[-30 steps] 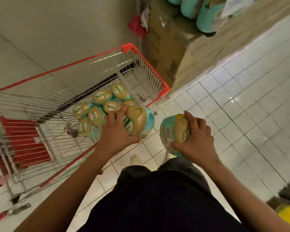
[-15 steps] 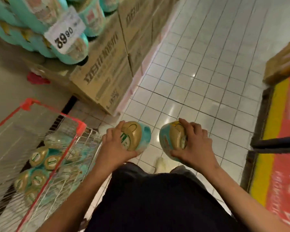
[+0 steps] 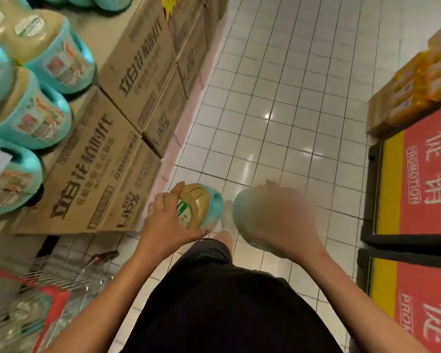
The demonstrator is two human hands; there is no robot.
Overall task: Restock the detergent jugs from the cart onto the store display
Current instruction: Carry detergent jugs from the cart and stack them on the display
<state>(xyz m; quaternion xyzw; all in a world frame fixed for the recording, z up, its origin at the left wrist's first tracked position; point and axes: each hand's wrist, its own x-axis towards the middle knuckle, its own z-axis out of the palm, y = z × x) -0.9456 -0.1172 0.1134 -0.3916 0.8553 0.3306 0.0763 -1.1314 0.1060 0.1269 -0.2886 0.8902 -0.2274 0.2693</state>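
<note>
Head view showed two teal, tan-topped plastic detergent jugs, one (image 3: 200,207) gripped by the left hand (image 3: 167,222), one (image 3: 255,220) by the blurred right hand (image 3: 288,220); white tiled floor (image 3: 290,98) lay open ahead beside stacked cardboard boxes (image 3: 107,149).

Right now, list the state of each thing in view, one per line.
Left hand: grip closed on a detergent jug, carried.
Right hand: blurred, holding a second jug.
Display jugs: lying on stacked cartons.
Cartons: closed.
Cart: behind-left, blurred.
</note>
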